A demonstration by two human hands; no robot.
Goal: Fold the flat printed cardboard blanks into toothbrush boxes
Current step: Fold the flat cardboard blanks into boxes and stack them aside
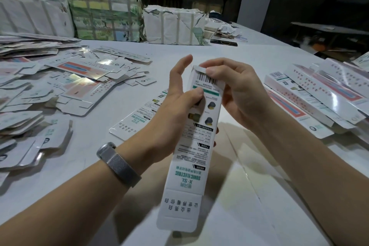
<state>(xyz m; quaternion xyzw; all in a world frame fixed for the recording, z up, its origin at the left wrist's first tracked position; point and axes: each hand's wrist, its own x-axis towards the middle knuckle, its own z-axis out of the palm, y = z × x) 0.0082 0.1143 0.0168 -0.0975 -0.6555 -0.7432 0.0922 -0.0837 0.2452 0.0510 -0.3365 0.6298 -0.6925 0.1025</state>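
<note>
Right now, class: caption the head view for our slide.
Both hands fold a printed toothbrush box blank above a table.

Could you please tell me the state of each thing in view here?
Box: held up, near flap open.
Left hand: thumb on the box, fingers straight.
Right hand: pinching the far flap.
Loose blanks: flat, scattered.
Finished boxes: folded, stacked.
Bundles: wrapped, paper torn.

A single wide-angle view from a head-worn camera looks forward and down over a white counter (249, 62). It sits close above both forearms, with the fingers (211, 70) near the middle. Beyond the fingers, the counter's far edge and a dark room fill the top.
</note>
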